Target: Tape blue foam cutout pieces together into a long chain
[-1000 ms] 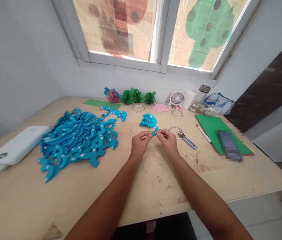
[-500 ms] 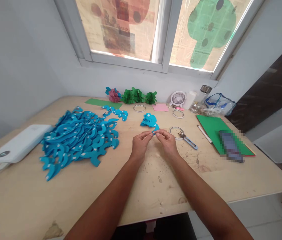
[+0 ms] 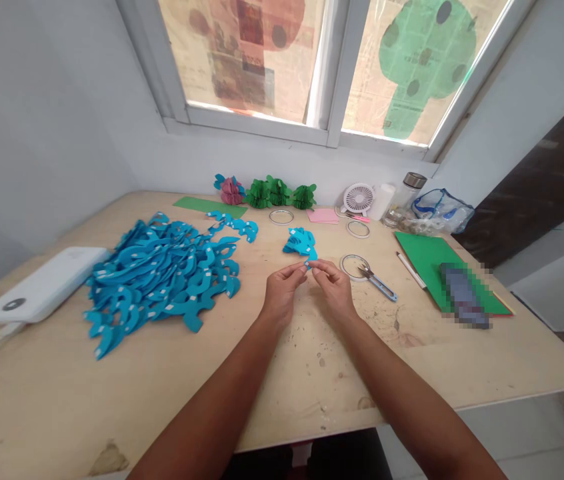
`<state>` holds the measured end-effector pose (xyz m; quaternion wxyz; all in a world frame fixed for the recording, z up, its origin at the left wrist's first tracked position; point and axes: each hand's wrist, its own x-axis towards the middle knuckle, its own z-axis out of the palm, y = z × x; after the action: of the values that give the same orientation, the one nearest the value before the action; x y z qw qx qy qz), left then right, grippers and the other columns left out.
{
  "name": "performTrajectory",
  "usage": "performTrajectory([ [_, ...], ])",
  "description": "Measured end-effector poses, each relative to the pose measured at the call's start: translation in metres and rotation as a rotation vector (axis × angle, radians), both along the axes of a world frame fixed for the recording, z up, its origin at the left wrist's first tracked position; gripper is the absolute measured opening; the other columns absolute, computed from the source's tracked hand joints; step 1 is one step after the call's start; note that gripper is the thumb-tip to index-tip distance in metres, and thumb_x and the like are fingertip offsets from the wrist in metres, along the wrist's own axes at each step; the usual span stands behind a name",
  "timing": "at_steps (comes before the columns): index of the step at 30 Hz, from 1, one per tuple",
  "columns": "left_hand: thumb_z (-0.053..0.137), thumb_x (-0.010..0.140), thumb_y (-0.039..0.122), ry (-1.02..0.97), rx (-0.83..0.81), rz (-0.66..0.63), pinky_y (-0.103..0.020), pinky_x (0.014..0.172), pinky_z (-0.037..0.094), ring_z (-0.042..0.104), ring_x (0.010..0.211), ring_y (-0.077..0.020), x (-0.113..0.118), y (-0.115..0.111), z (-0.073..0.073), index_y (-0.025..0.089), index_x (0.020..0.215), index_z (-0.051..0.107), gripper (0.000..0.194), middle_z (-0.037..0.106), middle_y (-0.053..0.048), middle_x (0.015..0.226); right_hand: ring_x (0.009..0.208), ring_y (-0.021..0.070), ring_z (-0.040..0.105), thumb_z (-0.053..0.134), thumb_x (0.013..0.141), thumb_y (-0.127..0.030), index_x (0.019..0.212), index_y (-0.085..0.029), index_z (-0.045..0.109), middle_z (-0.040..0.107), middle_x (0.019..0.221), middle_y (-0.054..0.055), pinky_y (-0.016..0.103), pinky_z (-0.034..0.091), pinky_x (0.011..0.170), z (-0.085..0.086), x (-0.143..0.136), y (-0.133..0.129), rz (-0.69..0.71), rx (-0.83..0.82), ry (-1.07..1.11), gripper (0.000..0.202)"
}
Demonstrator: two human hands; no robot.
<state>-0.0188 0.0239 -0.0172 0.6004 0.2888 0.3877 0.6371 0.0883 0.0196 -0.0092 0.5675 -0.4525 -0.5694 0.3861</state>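
My left hand (image 3: 282, 289) and my right hand (image 3: 333, 285) meet at the middle of the table, fingertips pinched on the near end of a blue paper cutout (image 3: 312, 256). That curved strip joins a small stacked clump of blue cutouts (image 3: 299, 240) just beyond my fingers. The exact spot of the grip is partly hidden by my fingertips. To the left spreads a large pile of blue paper cutouts (image 3: 162, 270) dotted with small white squares. Right of my right hand, thread snips (image 3: 379, 283) with a blue-grey handle lie partly over a roll of tape (image 3: 346, 267).
A white power bank (image 3: 45, 283) with a cable lies far left. Green folded paper shapes (image 3: 277, 191), a small fan (image 3: 359, 199) and a glass bottle (image 3: 407, 197) line the wall. At right are a green sheet (image 3: 425, 257), a pen (image 3: 411, 269) and a blurred-out object (image 3: 463, 293).
The view has shifted slightly. My hands stay pinched on the blue cutout at nearly the same spot, and the clump beyond them looks a little more fanned out.
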Motion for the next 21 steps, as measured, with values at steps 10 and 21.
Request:
performTrajectory([
  [10,0.077,0.054,0.025,-0.129,0.02,-0.021,-0.036,0.082,0.044,0.061,0.089,-0.0223,-0.0007,0.0034,-0.0018,0.013,0.074,0.071,0.024,0.07,-0.01,0.081,0.105,0.0187,0.054,0.054,0.078,-0.03,0.1,-0.027,0.069,0.059,0.111,0.005,0.03,0.046,0.083,-0.0008,-0.0029,-0.003,0.022,0.044,-0.086,0.026],
  [21,0.077,0.054,0.025,-0.149,0.006,0.003,-0.034,0.081,0.045,0.061,0.086,-0.0198,-0.0018,0.002,0.0004,0.014,0.072,0.071,0.021,0.069,-0.008,0.083,0.108,0.0197,0.052,0.053,0.078,-0.027,0.106,-0.028,0.067,0.056,0.117,0.005,0.031,0.045,0.086,-0.0046,-0.0046,-0.0025,0.056,0.052,-0.084,0.031],
])
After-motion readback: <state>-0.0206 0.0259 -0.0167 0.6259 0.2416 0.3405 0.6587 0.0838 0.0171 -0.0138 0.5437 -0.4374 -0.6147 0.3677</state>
